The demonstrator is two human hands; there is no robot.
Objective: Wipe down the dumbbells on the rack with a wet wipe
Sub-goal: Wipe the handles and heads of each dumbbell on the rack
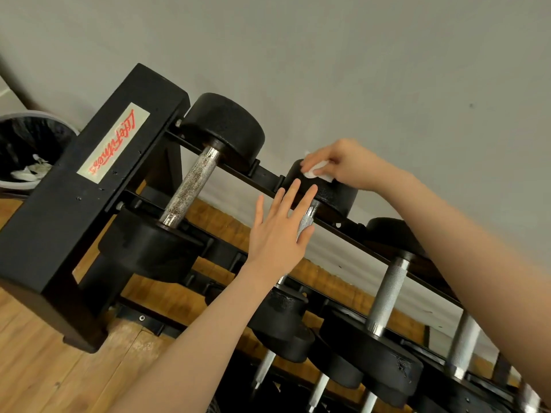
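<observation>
A: Left hand?
B: Fingers straight, laid flat over handle of 2nd dumbbell on the rack.
A: Right hand?
B: Fingers curled, pressed wet wipe onto its far head.

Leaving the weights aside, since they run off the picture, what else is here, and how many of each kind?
Hands: 2, the left hand and the right hand
Wet wipe: 1
Rack: 1
Bin: 1
Total: 5
</observation>
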